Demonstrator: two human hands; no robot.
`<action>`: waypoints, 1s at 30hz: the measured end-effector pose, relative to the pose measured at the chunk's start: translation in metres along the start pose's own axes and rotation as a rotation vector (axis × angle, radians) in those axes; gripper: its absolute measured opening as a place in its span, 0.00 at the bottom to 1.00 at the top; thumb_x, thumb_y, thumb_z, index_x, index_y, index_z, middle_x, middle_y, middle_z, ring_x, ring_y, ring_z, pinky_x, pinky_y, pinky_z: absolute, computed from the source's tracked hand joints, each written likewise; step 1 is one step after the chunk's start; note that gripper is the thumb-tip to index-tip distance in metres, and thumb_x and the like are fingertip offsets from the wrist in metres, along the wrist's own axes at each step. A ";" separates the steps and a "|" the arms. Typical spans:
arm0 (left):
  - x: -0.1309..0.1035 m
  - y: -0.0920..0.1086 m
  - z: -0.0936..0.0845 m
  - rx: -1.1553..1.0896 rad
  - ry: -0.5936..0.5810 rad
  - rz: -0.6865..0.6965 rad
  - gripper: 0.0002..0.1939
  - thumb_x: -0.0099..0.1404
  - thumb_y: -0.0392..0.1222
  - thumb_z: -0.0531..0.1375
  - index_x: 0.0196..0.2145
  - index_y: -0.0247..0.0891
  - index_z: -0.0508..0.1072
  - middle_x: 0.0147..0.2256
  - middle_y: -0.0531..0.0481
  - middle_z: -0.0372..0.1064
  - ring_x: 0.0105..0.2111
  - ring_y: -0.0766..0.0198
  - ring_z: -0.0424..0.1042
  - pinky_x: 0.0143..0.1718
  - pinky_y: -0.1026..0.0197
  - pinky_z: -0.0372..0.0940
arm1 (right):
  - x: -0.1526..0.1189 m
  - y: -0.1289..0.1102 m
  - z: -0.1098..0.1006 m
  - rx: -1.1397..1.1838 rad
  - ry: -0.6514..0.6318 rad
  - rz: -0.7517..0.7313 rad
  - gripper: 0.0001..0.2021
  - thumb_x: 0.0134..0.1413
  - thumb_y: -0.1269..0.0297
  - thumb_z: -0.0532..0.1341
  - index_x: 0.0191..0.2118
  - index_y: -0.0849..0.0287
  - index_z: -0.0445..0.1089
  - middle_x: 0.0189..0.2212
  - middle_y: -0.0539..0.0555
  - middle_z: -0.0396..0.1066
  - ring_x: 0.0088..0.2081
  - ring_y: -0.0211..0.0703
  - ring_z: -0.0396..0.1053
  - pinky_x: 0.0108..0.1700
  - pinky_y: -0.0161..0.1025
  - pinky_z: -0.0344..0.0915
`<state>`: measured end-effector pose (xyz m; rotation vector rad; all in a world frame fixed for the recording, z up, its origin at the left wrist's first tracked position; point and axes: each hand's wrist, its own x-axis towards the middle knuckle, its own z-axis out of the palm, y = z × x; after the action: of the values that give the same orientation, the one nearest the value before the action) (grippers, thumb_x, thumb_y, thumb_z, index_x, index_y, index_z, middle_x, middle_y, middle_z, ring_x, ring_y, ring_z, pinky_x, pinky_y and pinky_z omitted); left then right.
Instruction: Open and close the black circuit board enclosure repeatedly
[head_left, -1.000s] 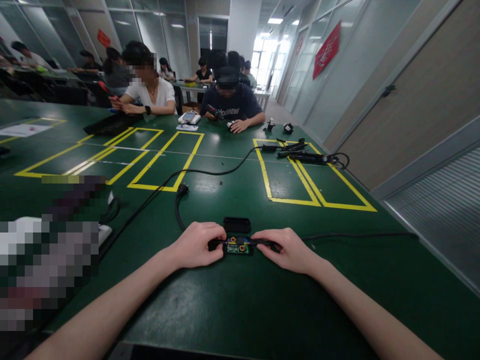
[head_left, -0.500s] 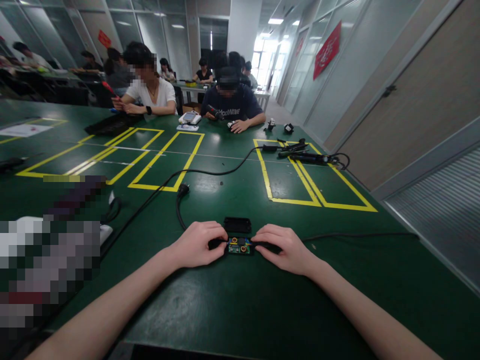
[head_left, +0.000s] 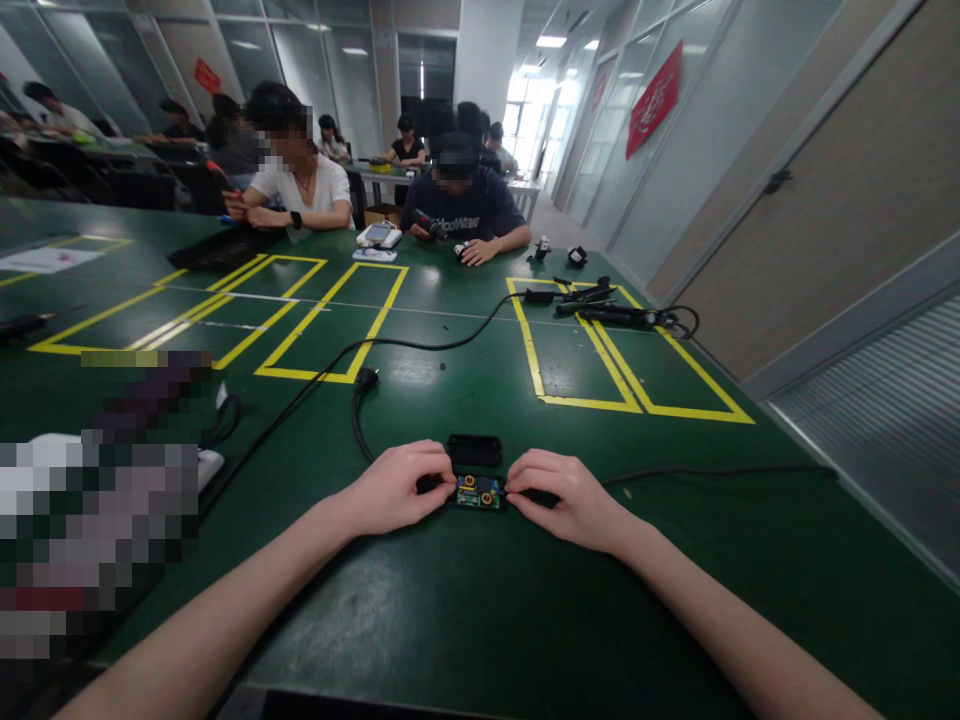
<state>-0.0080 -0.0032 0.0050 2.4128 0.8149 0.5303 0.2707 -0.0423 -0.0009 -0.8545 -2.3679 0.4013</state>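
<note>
A small green circuit board (head_left: 480, 491) with two copper-wound rings lies in an open black case in front of me. My left hand (head_left: 409, 487) pinches the left end, where a black power cord (head_left: 361, 425) with a plug runs in under my fingers. At the opposite end, my right hand (head_left: 559, 492) has its thumb and fingertips closed on a second black cable (head_left: 697, 470), which leads off to the right. The exact grip points are partly covered by my fingertips. Just behind the board, a black case cover (head_left: 475, 450) lies with its hollow side up.
The green table (head_left: 420, 620) carries yellow tape outlines (head_left: 589, 402). A long black cord (head_left: 405, 345) crosses it to a bundle of black corded tools (head_left: 611, 312) at the right. Across the table sit two people (head_left: 465, 210) handling objects. A blurred patch covers the left edge.
Both hands have shifted very slightly at the case ends, the fingers now gathered more closely at the fingertips. The board and cover stay in place.
</note>
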 end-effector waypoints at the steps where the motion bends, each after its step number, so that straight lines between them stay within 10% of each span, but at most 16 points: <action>1: 0.000 0.000 0.001 0.004 0.001 -0.006 0.08 0.69 0.34 0.59 0.31 0.38 0.74 0.33 0.52 0.70 0.34 0.63 0.71 0.35 0.64 0.64 | 0.000 0.000 0.000 -0.003 -0.003 0.000 0.08 0.65 0.70 0.59 0.38 0.55 0.75 0.36 0.57 0.78 0.37 0.45 0.76 0.38 0.40 0.73; 9: -0.001 0.001 -0.001 0.085 0.113 0.079 0.06 0.70 0.37 0.59 0.42 0.39 0.76 0.43 0.47 0.72 0.40 0.60 0.74 0.41 0.61 0.68 | -0.003 0.000 -0.004 -0.104 0.130 -0.044 0.09 0.59 0.72 0.60 0.42 0.56 0.77 0.37 0.57 0.78 0.36 0.47 0.75 0.37 0.42 0.72; 16: 0.003 -0.011 0.003 0.258 0.163 -0.065 0.13 0.72 0.39 0.59 0.52 0.38 0.76 0.49 0.42 0.75 0.49 0.49 0.73 0.51 0.47 0.69 | -0.003 0.012 0.008 -0.227 0.186 0.225 0.19 0.67 0.67 0.58 0.61 0.53 0.73 0.51 0.61 0.77 0.51 0.56 0.73 0.50 0.57 0.73; 30: 0.004 -0.008 0.014 -0.116 0.248 -0.071 0.07 0.69 0.34 0.60 0.39 0.38 0.79 0.47 0.45 0.77 0.46 0.58 0.77 0.52 0.55 0.73 | -0.002 0.010 0.022 0.131 0.208 0.397 0.15 0.62 0.67 0.65 0.53 0.53 0.77 0.45 0.57 0.77 0.46 0.50 0.75 0.50 0.51 0.75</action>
<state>-0.0012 -0.0003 -0.0103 2.2318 0.9411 0.8365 0.2633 -0.0377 -0.0240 -1.2418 -1.9562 0.5867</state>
